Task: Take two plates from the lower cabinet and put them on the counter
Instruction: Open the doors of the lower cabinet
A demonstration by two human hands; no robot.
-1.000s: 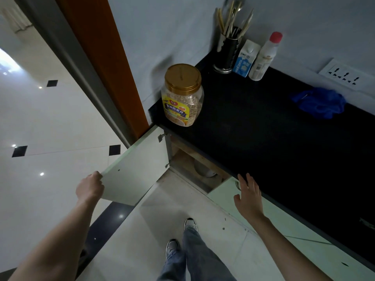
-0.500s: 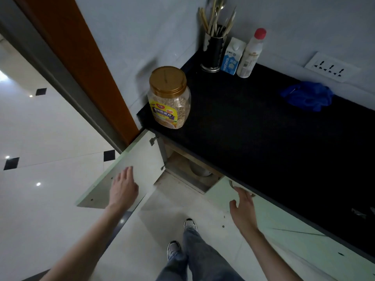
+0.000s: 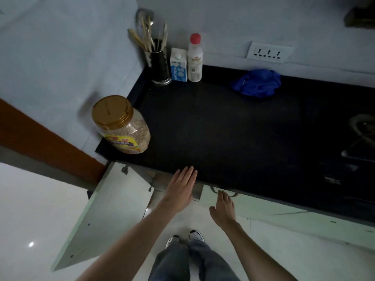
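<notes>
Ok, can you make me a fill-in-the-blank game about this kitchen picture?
1. The lid on the big jar of oats is coloured ____.
2. The crumpled cloth on the black counter is coloured ____.
3. The left cabinet door is swung ____.
4. The milk carton stands between the utensil holder and the white ____ with a red cap.

Missing words: gold, blue, open, bottle

Lower cabinet (image 3: pixel 113 207) at lower left of frame: pale green door swung wide open. Counter (image 3: pixel 223 128) black, spans centre-right. Plates not visible; interior hidden.
</notes>
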